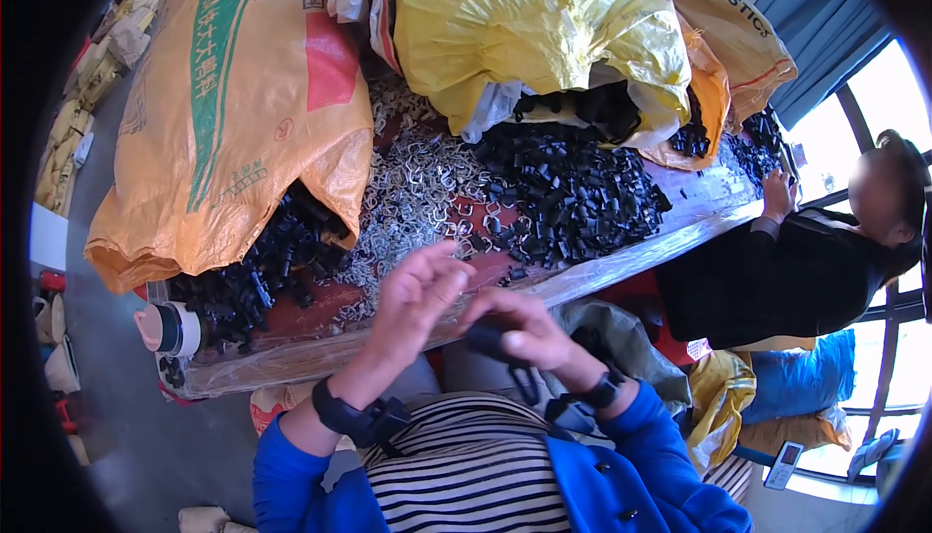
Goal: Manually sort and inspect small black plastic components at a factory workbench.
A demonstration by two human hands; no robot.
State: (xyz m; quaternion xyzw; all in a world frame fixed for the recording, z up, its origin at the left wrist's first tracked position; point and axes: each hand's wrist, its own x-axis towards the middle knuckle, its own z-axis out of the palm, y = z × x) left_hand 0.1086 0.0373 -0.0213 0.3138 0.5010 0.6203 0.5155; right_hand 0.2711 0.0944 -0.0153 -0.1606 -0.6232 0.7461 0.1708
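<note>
My left hand is raised over the near edge of the table, its fingers bent and slightly apart, with nothing visible in them. Close on its right, my right hand is closed around a black plastic piece, whose exact kind I cannot make out. Beyond my hands lies a heap of small silver metal clips. Right of the clips spreads a big pile of black plastic pieces. More black pieces spill from the mouth of an orange woven sack at the left.
A plastic-wrapped edge borders the red table. A yellow sack stands at the back. A cup with a pink lid sits at the left corner. On the right, a person in black reaches to the table. Filled sacks lie behind.
</note>
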